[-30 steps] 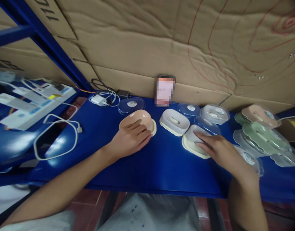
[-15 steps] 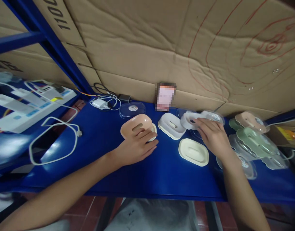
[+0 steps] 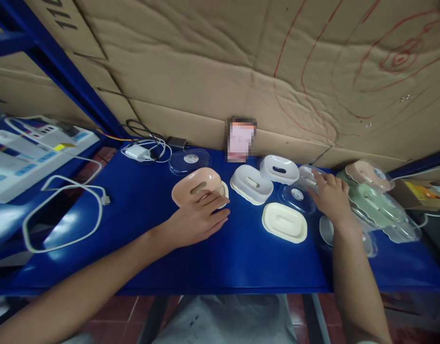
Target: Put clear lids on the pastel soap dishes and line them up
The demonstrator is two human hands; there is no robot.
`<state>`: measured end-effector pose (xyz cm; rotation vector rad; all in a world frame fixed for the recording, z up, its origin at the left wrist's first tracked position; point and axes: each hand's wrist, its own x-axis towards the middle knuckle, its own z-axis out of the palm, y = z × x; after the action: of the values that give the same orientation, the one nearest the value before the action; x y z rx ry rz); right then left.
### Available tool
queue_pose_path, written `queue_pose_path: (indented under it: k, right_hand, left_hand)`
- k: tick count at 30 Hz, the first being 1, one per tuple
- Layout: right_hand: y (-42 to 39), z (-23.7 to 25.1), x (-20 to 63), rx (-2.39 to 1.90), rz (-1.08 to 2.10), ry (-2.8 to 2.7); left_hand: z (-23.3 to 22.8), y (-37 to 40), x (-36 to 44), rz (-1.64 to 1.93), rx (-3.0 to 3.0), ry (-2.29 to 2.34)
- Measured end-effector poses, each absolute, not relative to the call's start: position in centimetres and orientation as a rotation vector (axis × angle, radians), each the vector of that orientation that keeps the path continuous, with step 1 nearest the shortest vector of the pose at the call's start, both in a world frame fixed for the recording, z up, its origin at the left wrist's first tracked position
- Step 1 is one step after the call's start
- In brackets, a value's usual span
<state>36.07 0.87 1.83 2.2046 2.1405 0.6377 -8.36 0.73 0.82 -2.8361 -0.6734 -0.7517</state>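
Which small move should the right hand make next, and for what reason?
Perhaps grasp the white oval dish with clear plastic lid: the right hand has its fingers at it, while the cream oval plastic tray lies bare nearby.

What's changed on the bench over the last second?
The right hand lifted the pale oval dish off the cream base, moved it back toward the cardboard and let go. That hand has since moved right, to the clear-lidded dish. The cream base stayed put; the left hand is still at the peach dish.
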Motion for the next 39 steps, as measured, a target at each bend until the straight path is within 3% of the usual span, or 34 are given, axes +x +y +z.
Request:
queue_pose_path:
  k: [13, 18, 24, 33, 39]
  right_hand:
    - [-0.4, 4.5, 34.3, 2.561, 0.651, 2.035]
    - [-0.7, 3.5, 33.3, 2.337, 0.399, 2.065]
    - [-0.2, 2.6, 34.8, 2.224, 0.328, 2.005]
    - [-0.7, 2.6, 34.1, 2.203, 0.376, 2.005]
    - [-1.1, 3.7, 33.0, 2.434, 0.546, 1.926]
  left_hand:
    - [1.1, 0.7, -8.4, -0.714, -2.881, -0.642]
    - [1.0, 0.9, -8.5, -0.690, -2.890, -0.607]
    - [1.1, 0.8, -8.5, -0.657, -2.894, -0.614]
    - [1.0, 0.9, -8.6, -0.602, -2.925, -0.597]
    - [1.0, 0.9, -8.7, -0.580, -2.939, -0.590]
